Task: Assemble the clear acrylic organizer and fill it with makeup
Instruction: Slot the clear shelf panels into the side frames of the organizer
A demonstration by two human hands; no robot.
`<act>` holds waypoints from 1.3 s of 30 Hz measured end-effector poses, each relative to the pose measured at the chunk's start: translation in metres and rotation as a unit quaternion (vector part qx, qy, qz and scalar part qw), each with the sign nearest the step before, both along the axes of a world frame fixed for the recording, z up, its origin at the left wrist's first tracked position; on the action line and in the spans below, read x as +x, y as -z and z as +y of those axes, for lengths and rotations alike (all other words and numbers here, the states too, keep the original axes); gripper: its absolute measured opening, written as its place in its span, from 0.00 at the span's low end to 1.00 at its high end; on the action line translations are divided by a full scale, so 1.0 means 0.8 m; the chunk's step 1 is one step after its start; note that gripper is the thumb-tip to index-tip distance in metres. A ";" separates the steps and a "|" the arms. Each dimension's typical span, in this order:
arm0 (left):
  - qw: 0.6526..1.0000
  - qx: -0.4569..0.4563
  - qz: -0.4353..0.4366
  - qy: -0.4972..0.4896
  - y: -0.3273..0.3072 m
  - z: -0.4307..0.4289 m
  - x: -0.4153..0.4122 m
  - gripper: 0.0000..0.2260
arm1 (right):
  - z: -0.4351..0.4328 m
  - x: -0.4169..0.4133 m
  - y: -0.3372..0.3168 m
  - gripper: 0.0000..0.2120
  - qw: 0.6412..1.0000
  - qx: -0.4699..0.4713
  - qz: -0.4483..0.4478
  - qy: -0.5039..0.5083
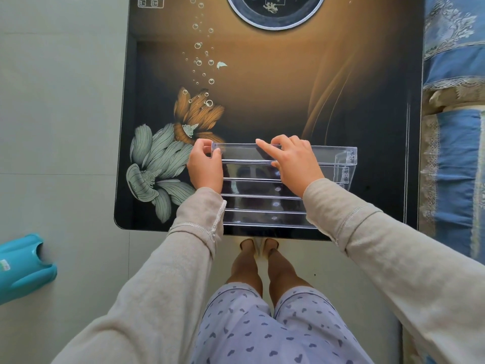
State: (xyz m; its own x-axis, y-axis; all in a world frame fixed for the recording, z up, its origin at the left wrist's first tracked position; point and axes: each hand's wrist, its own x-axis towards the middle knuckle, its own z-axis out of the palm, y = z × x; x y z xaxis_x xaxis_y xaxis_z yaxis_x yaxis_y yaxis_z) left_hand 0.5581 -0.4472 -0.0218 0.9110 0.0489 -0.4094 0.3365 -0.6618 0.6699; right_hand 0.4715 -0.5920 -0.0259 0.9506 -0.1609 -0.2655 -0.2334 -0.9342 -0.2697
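A clear acrylic organizer (pixel 262 203) with several stepped tiers rests on the dark flower-printed table near its front edge. My left hand (pixel 206 168) grips the left end of the top tier, thumb and fingers pinched around its corner. My right hand (pixel 294 161) lies over the middle of the top tier, index finger stretched along its back rim and thumb under its front edge. The right end wall (pixel 346 164) of the organizer shows beyond my right hand. No makeup is in view.
The glossy table (pixel 275 101) has a round inset (pixel 275 11) at the far edge. A blue patterned bed cover (pixel 454 127) runs along the right side. A teal plastic object (pixel 23 266) lies on the floor at left. My legs stand below the table's front edge.
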 end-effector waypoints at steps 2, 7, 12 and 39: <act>1.000 0.014 -0.006 0.014 0.000 0.000 -0.001 0.06 | -0.001 -0.001 0.000 0.27 1.000 0.003 -0.003 -0.001; 0.997 0.033 0.035 0.052 -0.002 -0.003 0.004 0.08 | -0.004 -0.007 -0.004 0.27 1.000 -0.015 0.006 -0.021; 0.983 0.108 -0.076 0.128 -0.020 -0.012 -0.003 0.17 | -0.003 -0.040 -0.024 0.27 0.996 -0.004 -0.054 0.073; 0.810 0.108 -0.134 0.560 -0.015 -0.192 -0.111 0.19 | -0.081 -0.111 -0.022 0.18 0.835 0.262 0.074 0.478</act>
